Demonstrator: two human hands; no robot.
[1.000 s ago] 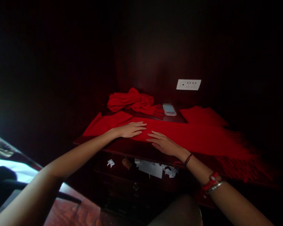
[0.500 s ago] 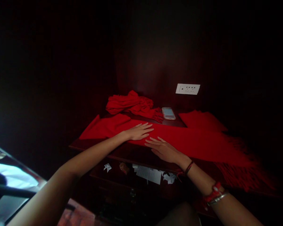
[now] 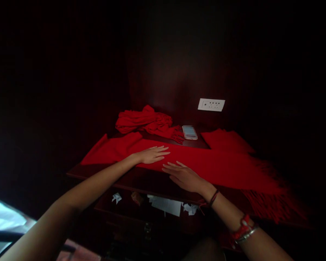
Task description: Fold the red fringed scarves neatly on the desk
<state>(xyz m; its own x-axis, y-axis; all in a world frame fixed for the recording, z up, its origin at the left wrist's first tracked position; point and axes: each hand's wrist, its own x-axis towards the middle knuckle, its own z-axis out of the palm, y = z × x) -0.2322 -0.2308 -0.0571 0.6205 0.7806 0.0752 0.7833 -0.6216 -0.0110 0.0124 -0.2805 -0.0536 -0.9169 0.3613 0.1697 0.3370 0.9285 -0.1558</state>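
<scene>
A long red scarf [image 3: 222, 166] lies spread across a dark wooden desk top, its fringe hanging at the right end and its left end rumpled. My left hand [image 3: 152, 155] rests flat on the scarf near its middle, fingers stretched out to the right. Just right of it and nearer to me, my right hand [image 3: 183, 175] is at the scarf's front edge with fingers extended; whether its palm touches the cloth I cannot tell. Neither hand holds anything.
Behind the scarf are a bunched red scarf [image 3: 143, 121], a phone [image 3: 189, 132] and a folded red cloth [image 3: 226, 139]. A white socket plate [image 3: 211, 104] is on the back wall. The shelf below holds papers [image 3: 167, 206] and crumpled paper scraps [image 3: 190, 209].
The whole view has shifted slightly, so things appear a little further left. My left hand has moved slightly away from my right hand, leaving a wider gap. The scarf looks the same.
</scene>
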